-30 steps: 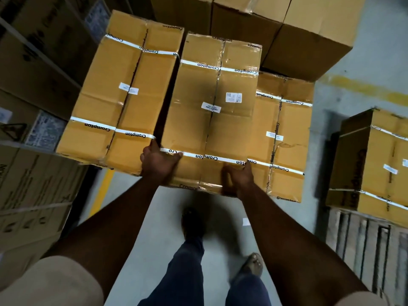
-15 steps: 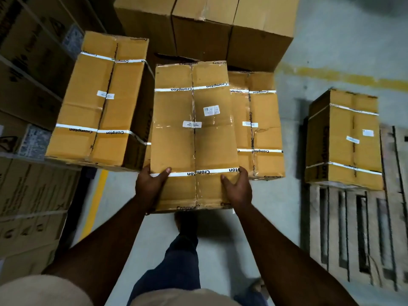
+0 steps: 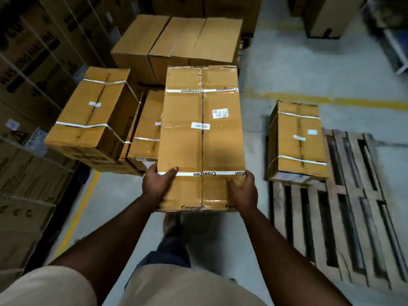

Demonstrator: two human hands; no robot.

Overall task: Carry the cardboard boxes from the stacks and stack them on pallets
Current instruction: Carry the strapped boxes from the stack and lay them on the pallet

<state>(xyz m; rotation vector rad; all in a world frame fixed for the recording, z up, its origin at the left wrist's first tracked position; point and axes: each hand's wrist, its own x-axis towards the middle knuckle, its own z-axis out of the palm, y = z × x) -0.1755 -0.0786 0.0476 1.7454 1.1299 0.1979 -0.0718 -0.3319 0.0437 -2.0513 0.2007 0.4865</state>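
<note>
I have the carried box (image 3: 202,138) up in front of me, long side pointing away, held clear of the floor (image 3: 287,69) and level with my chest; two white straps printed "Crompton" cross its taped top, and two small labels sit near the middle. My left hand (image 3: 157,184) grips the near left corner, thumb lying over the top along the near strap, the other fingers wrapped under where I cannot see them; my right hand (image 3: 244,191) grips the near right corner the same way, thumb on top, fingers curled round the edge. To the left, just beside the box, a lower strapped box (image 3: 146,127) sits partly hidden behind it, and further left a second strapped box (image 3: 92,115) rests tilted on the stack; behind them stands a row of plain brown cartons (image 3: 176,40). To the right, well apart, one strapped box (image 3: 298,140) already stands on the far left corner of the wooden pallet (image 3: 344,206) (its slats otherwise bare). Dark printed cartons (image 3: 28,62) wall the left side; a yellow floor line (image 3: 331,100) runs behind the pallet.
</note>
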